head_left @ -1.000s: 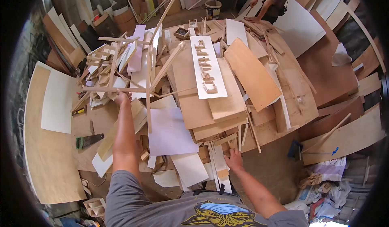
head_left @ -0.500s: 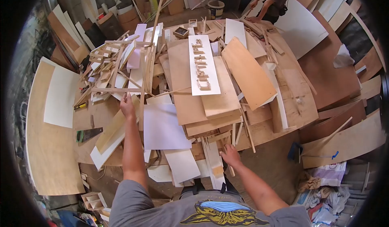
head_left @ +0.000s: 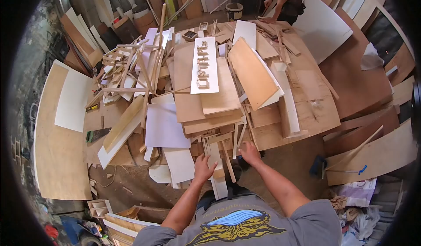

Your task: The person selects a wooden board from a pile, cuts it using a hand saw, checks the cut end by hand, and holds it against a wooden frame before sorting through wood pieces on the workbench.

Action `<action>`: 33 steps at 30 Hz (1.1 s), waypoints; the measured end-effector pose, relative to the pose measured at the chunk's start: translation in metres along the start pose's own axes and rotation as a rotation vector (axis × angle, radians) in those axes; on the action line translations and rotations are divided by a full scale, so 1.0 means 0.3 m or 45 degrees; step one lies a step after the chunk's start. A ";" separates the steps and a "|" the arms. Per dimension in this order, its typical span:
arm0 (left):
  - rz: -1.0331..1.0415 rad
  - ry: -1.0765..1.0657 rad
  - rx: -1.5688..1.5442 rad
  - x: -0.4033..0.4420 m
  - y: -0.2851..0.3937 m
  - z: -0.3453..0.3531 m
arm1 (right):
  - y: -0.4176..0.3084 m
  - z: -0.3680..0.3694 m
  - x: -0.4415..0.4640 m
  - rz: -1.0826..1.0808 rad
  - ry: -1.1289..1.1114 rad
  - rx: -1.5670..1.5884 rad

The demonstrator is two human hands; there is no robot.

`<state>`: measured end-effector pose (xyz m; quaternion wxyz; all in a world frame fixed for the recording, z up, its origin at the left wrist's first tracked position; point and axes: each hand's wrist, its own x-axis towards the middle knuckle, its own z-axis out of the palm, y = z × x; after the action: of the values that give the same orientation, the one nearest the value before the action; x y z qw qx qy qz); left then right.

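Observation:
My left hand (head_left: pixel 204 168) is at the table's near edge, fingers apart, over a pale narrow board (head_left: pixel 213 154) that sticks out toward me. To its right, my right hand (head_left: pixel 250 153) is open beside thin wooden strips (head_left: pixel 236 141), with nothing seen in its grip. Between the hands a short wooden strip (head_left: pixel 228 160) slants over the edge. Stacked brown boards (head_left: pixel 210 125) lie just beyond, topped by a white panel (head_left: pixel 212 70) bearing raised wooden letter-like shapes. A pale lilac sheet (head_left: pixel 168 125) lies left of the stack.
A heap of wood offcuts (head_left: pixel 118 72) covers the table's left part, near a green-handled saw (head_left: pixel 97 135). A tan panel (head_left: pixel 252 72) leans right of the stack. Another person (head_left: pixel 287 2) works at the far right edge. A bucket (head_left: pixel 234 11) stands behind the table.
My left hand has come away from the wooden frame at the left heap, down to the near edge. My right hand has let go of the strip and opened. The view has shifted.

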<state>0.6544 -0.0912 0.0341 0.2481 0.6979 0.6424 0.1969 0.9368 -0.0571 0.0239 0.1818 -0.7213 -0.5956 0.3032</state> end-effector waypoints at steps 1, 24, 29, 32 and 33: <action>0.007 -0.070 0.076 -0.039 0.015 0.015 | 0.016 -0.016 0.005 -0.021 0.042 0.032; -0.536 0.245 -0.030 -0.136 0.244 0.331 | 0.089 -0.652 0.757 -0.138 0.595 0.323; -0.515 0.256 -0.105 -0.126 0.340 0.351 | 0.110 -0.618 0.780 -0.304 0.582 0.527; -0.506 0.257 -0.069 -0.150 0.345 0.348 | 0.037 -0.619 0.745 -0.395 0.696 0.600; -0.493 0.281 -0.078 -0.162 0.352 0.341 | -0.002 -0.637 0.721 -0.328 0.665 0.629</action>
<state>0.7948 -0.1546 0.0178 0.2308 0.5278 0.7813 0.2402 1.0843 0.1715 0.1197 0.5324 -0.6279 -0.5240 0.2183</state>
